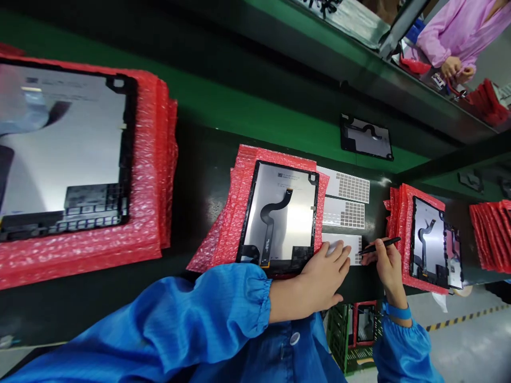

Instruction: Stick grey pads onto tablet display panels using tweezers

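My left hand [319,276] lies flat with fingers stretched out on the near white sticker sheet [351,244], at the corner of a tablet screen panel [281,218] that rests back-up on a stack of red bubble wrap [235,218]. My right hand [385,263] grips black tweezers [379,246], their tip touching the same sheet's grid of small grey pads. Two more sticker sheets [349,199] lie just beyond.
A large panel on red bubble wrap [80,159] fills the left. Another panel on red wrap [429,242] sits right of my hand, more red sheets [491,234] further right. A panel [365,137] lies on the green belt. A person in pink [455,37] works opposite.
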The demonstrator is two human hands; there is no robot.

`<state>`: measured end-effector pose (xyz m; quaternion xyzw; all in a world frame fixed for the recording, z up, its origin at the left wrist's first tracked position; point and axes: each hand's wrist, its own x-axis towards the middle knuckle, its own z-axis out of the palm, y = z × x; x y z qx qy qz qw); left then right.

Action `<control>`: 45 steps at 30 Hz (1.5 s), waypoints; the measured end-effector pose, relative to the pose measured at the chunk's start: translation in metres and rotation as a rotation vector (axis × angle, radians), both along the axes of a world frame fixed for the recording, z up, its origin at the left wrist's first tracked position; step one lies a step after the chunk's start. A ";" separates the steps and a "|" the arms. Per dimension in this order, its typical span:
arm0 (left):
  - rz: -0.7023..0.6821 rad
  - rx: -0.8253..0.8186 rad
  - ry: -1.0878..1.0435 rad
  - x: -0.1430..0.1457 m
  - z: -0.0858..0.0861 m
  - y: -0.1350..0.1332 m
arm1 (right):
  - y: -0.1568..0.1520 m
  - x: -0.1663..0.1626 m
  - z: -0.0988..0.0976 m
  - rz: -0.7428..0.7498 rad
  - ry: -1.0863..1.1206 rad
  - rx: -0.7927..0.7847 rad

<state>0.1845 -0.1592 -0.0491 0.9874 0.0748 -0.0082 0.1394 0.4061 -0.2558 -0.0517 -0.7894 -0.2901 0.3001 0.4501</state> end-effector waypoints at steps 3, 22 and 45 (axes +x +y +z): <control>-0.002 0.000 0.026 0.001 0.000 0.000 | -0.002 0.002 -0.001 0.002 0.006 -0.008; 0.033 -0.013 -0.050 0.003 0.003 -0.007 | 0.019 -0.005 0.029 -0.019 0.161 0.113; 0.235 0.022 -0.093 -0.121 0.020 0.109 | 0.221 -0.185 0.019 0.249 0.202 0.120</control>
